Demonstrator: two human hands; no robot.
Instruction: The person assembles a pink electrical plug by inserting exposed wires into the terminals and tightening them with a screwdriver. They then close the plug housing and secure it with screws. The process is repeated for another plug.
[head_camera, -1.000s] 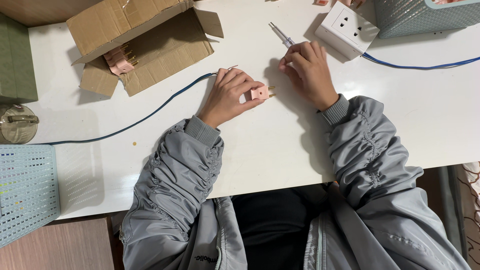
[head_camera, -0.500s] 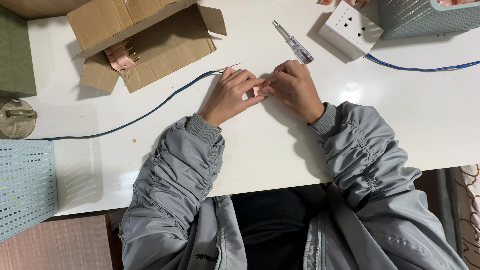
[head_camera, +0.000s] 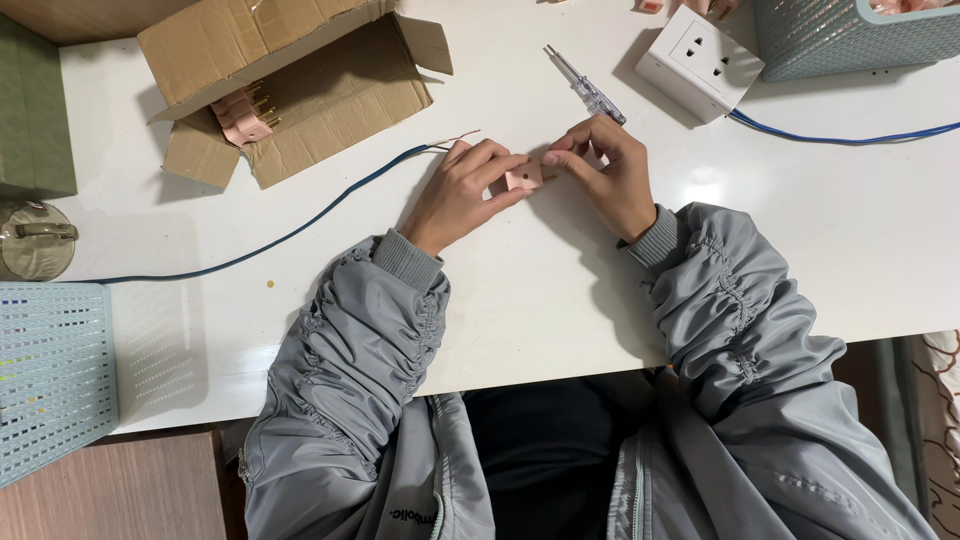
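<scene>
On a white table (head_camera: 520, 300), a blue wire (head_camera: 300, 228) runs toward the left hand (head_camera: 462, 192), whose fingertips grip a small pink plug (head_camera: 524, 177); the right hand (head_camera: 605, 170) pinches its other side, a screwdriver (head_camera: 586, 86) lying just beyond.

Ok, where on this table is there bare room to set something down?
Bare patches: the white table right of the right hand, below the blue cable; also between the cardboard box and screwdriver. Crowded around the pink plug and socket block.
</scene>
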